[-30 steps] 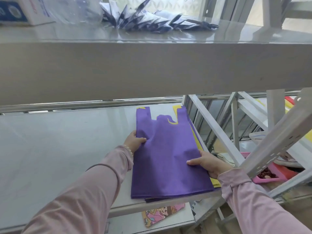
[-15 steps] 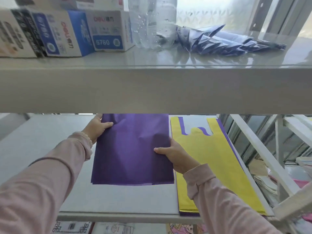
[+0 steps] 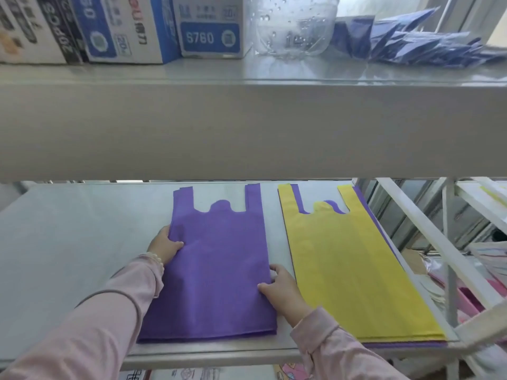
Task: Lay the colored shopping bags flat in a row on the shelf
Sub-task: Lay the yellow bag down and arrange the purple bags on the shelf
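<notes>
Bags are what I'm laying out, and the purple bag (image 3: 219, 270) lies flat on the shelf (image 3: 68, 256), handles pointing to the back, its long axis running front to back. My left hand (image 3: 164, 246) pinches its left edge about halfway up, thumb on top and fingers tucked under. My right hand (image 3: 282, 290) pinches the right edge lower down, nearer the front. So the bag sits between my hands, with the right hand closer to me.

Just beside it on the right, across a narrow strip of bare shelf, lies the yellow bag (image 3: 351, 270), parallel, with more purple showing from under it. I judge this pair is nearly squared up; a small nudge would even the gap.

Left of the purple bag the shelf is bare and wide, room for more bags. Overhead, the upper shelf (image 3: 247, 127) hangs low, carrying boxes (image 3: 131, 31), a clear bottle (image 3: 296, 26) and dark blue packets (image 3: 411, 42).
</notes>
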